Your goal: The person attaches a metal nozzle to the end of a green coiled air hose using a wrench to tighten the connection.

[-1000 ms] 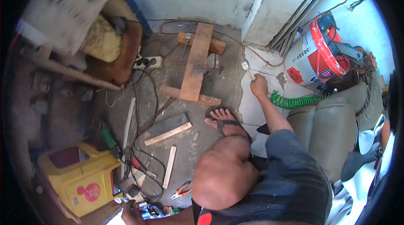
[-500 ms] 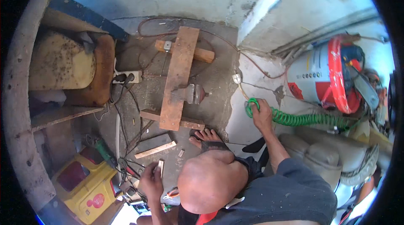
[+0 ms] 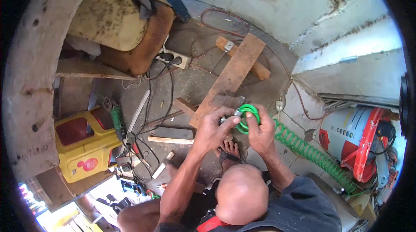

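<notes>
In front of me, both hands meet at one end of a green coiled hose (image 3: 299, 147). My right hand (image 3: 260, 133) is closed around the hose's bunched end loops, thumb on top. My left hand (image 3: 216, 129) pinches the metal fitting at the hose end, right beside those loops; its fingers partly hide the fitting. From my right hand the coils stretch down to the lower right. Just beyond my hands a wooden plank (image 3: 240, 68) lies over a wooden crosspiece (image 3: 260, 70). A dark metal vise (image 3: 226, 99) sits on the plank, partly covered by my hands.
To the left stand a yellow box (image 3: 82, 162) and a green angle grinder (image 3: 116, 119). Black cables run to a white power strip (image 3: 182, 60). Wood strips (image 3: 171, 140) lie on the floor. A red-and-white bucket (image 3: 353, 132) with tools stands at the right.
My left hand has risen from beside the wood strips to the hose fitting. My right hand has brought the green hose leftward to meet it, stretching the coils. The view has shifted and turned.
</notes>
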A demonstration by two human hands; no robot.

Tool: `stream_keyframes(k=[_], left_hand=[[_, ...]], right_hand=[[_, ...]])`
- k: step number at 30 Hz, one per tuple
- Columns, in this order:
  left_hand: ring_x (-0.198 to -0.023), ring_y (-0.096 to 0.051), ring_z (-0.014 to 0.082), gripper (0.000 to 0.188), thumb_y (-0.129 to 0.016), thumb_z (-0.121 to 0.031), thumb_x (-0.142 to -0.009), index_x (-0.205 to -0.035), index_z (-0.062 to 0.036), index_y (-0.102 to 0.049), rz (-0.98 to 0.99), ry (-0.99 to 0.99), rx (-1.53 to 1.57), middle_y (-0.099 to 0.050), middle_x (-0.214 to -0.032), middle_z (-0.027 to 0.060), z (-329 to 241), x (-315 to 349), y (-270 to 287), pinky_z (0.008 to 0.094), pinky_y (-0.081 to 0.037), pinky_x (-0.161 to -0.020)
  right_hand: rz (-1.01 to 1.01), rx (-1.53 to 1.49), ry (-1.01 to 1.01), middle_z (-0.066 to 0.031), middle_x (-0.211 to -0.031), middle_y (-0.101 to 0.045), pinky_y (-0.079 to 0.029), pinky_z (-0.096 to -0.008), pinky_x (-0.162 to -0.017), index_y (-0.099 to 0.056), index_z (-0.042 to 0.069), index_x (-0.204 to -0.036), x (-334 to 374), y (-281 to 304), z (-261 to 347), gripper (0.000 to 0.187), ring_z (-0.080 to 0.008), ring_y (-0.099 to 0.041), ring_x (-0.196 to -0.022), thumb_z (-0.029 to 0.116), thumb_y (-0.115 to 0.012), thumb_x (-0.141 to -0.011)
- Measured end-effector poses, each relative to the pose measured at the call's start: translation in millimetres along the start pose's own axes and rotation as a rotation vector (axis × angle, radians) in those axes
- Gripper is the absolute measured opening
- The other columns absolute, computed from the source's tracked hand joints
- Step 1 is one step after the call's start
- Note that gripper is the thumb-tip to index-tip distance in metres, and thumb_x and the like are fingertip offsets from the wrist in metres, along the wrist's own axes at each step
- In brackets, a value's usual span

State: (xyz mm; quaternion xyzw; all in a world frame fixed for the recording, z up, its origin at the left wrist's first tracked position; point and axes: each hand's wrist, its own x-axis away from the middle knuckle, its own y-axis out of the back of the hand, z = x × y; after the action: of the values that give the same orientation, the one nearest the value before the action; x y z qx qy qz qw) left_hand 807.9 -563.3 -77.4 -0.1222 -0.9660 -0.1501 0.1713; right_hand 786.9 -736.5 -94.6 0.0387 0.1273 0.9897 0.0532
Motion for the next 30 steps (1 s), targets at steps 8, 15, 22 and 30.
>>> stream_keyframes(k=[8,15,22,30], left_hand=[[-0.085,-0.063,0.0367,0.018,-0.068,-0.018,-0.096,-0.103,-0.0017,-0.069,-0.069,-0.264,-0.151,-0.059,-0.093,0.0171,6.0,-19.2,-24.6,0.0444,-0.05,-0.075],[-0.087,-0.061,0.0409,0.019,-0.068,-0.017,-0.094,-0.104,-0.0016,-0.064,0.182,-0.396,-0.192,-0.054,-0.098,0.0175,-1.9,-37.2,-13.5,0.0479,-0.049,-0.074],[-0.094,-0.06,0.0364,0.018,-0.059,-0.014,-0.099,-0.103,0.0031,-0.062,0.125,-0.355,-0.024,-0.056,-0.096,0.0187,13.1,-49.6,-6.2,0.0435,-0.047,-0.083],[-0.086,-0.053,0.0213,0.021,-0.053,-0.017,-0.104,-0.102,0.0021,-0.061,0.3,-0.336,-0.05,-0.054,-0.089,0.0106,9.5,-56.1,1.5,0.0358,-0.044,-0.08]], right_hand=[[0.132,0.33,-0.042,-0.0204,-0.112,-0.072,-0.055,-0.0391,-0.087,-0.063,0.003,-0.134,-11.0,37.0,14.2,0.04,-0.0303,-0.071,-0.102,0.019,-0.067,-0.097],[0.349,0.398,0.03,-0.0177,-0.104,-0.071,-0.052,-0.0382,-0.082,-0.068,0.002,-0.128,-13.3,87.5,27.4,0.047,-0.03,-0.067,-0.092,0.031,-0.072,-0.092],[-0.028,0.32,0.027,-0.0149,-0.091,-0.065,-0.046,-0.0351,-0.08,-0.074,-0.002,-0.091,-0.8,66.3,-2.1,0.039,-0.0269,-0.06,-0.089,0.033,-0.058,-0.101],[0.169,0.08,0.08,-0.0133,-0.114,-0.07,-0.05,-0.0364,-0.086,-0.068,0.001,-0.124,-19.9,51.5,2.6,0.032,-0.0242,-0.066,-0.104,0.018,-0.066,-0.097]])
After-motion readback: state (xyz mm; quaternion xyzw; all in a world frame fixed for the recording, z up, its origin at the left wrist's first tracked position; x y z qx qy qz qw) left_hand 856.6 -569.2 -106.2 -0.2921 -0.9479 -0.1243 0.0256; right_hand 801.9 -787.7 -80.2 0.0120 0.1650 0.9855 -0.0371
